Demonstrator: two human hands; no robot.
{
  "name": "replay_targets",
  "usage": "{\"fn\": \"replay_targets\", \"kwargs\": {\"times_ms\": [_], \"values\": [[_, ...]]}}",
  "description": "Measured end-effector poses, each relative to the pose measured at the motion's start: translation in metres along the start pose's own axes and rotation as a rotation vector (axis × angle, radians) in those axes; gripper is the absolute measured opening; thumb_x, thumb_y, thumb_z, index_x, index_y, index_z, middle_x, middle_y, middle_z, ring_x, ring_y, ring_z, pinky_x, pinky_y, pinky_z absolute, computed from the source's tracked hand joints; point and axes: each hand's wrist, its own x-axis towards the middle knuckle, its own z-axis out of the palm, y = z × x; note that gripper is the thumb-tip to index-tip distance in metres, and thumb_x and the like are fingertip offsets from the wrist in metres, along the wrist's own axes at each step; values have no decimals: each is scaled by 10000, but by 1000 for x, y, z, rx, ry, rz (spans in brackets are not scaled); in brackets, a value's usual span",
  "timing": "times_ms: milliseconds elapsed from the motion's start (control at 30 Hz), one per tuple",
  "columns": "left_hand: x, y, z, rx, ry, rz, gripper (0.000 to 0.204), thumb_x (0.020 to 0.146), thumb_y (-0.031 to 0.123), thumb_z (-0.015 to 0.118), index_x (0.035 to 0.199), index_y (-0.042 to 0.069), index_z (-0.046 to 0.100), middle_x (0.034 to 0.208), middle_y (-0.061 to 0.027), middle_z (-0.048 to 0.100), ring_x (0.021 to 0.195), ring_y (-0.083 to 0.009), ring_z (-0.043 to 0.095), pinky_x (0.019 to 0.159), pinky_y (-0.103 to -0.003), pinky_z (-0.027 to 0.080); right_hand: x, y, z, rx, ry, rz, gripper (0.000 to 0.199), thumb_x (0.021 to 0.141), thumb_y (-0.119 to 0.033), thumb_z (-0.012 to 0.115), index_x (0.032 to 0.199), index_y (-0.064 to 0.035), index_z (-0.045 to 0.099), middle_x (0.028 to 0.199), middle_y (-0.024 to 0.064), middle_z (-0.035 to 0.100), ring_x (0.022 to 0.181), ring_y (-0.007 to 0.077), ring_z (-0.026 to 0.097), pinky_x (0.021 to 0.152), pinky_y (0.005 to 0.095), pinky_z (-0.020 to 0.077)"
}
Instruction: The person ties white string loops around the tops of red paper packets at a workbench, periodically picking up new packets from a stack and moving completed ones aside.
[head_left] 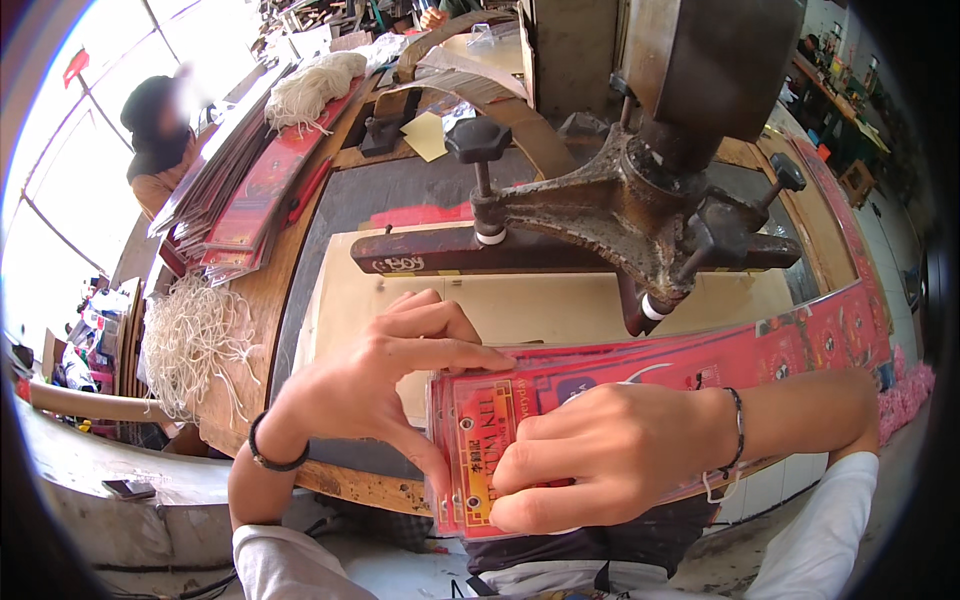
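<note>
On L, loose bundle of off-white string [195, 345] at edge of the wooden counter [245, 300]. Next, L hand [375, 360]: thumb & index spread wide, touching left end of a stack of glossy red printed plastic sheets [660, 375] at counter's near edge, nr the dark metal press [620, 190]. Printing: dark lettering on yellow-orange panel, more on red. R hand [600, 450]: fingers curled over stack; can't tell if they grip.

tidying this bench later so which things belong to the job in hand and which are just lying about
Seemingly in the job:
red printed sheets, touched by left hand and right hand
dark metal press beyond them

Seemingly lying about:
yellow paper slip
phone-like dark object
</note>
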Motion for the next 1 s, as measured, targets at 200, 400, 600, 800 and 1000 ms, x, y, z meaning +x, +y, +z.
{"fn": "replay_targets", "kwargs": {"times_ms": [200,400,600,800,1000], "values": [[-5,4,3,-108,36,-80,884,506,517,911,1238,74,692,895,-34,592,831,-213,523,758,-345,394,1,-1,-1,0,17,-46,172,812,-103,665,963,-64,593,813,9,497,690,119,577,497,257,500],[-3,12,1,288,194,125,834,451,683,758,1060,112,752,767,34,613,744,-181,514,683,-314,365,9,-8,-13,139,-2,-40,132,835,-82,716,962,-49,702,869,47,649,627,119,611,513,226,501],[-6,7,8,499,387,334,823,514,809,599,945,126,762,708,63,647,648,-161,481,632,-303,349,15,-12,-10,259,162,10,147,767,-70,741,906,-40,700,765,39,630,547,172,585,426,280,421],[-7,5,11,321,364,256,725,529,684,703,961,103,740,766,26,647,702,-177,515,689,-321,400,11,-14,-2,348,137,79,115,807,-94,729,894,-26,697,761,42,630,598,171,623,467,293,468],[-8,-6,25,-184,332,72,833,424,609,842,1051,77,710,960,-3,713,839,-176,584,773,-297,426,7,-8,-6,322,46,85,135,837,-77,737,961,-50,693,887,53,661,670,162,641,585,269,542]]}}
